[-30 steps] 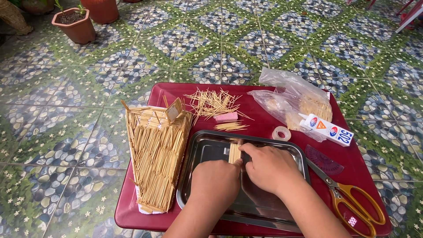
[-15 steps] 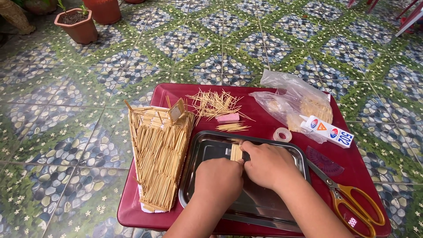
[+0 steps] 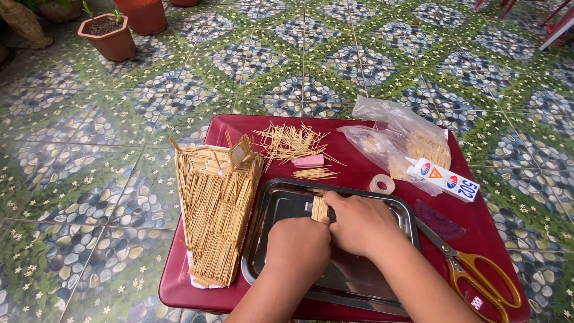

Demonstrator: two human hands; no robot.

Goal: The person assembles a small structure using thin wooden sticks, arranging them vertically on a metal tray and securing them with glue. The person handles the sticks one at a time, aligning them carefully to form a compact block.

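Left hand and right hand side by side, knuckles up, both inside the steel tray. Fingers of both curled down onto a small flat panel of toothpicks; cannot tell whether they pinch it or just press it. Panel: pale wood sticks laid parallel, edge to edge, short rectangular strip, only its far end shows between the two hands, lying on the tray bottom near the far rim. Tray sits on a dark red surface. Scissors with yellow handles just right of the tray. Left of the tray, a tall wedge-shaped toothpick model, tapered, standing on its base. Beyond the tray: small bundle of sticks, pink eraser block, loose toothpick pile, tape roll, glue tube, clear plastic bag. Patterned tile floor; clay pot far left.
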